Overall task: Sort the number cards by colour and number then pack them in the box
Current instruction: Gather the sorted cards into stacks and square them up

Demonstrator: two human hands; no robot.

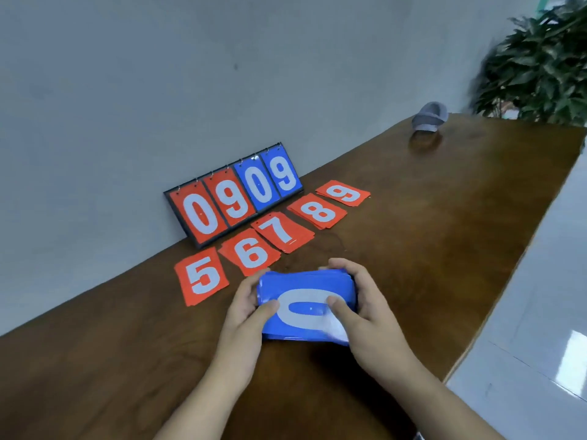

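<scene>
1. While both hands clamp it from the ends, the blue card stack (305,308) sits between them just above the table (444,223); the top card shows a white 0.
2. Left hand (244,315): fingers curled round the stack's left end, thumb pressed on top.
3. Right hand (365,312): fingers wrapped over the far right corner, thumb on the 0.
4. Red piles, five, flat in a diagonal row beyond the stack: 5 pile (201,277), 6 pile (251,251), 7 pile (282,231), 8 pile (317,211), 9 pile (344,193). The 6 pile is nearest the left fingertips.
5. One scoreboard (235,195) stands against the wall behind the row; four panels, two red and two blue, read 0 9 0 9.
6. One grey cap (429,117) lies at the far end of the table, one plant (540,61) behind it.
</scene>
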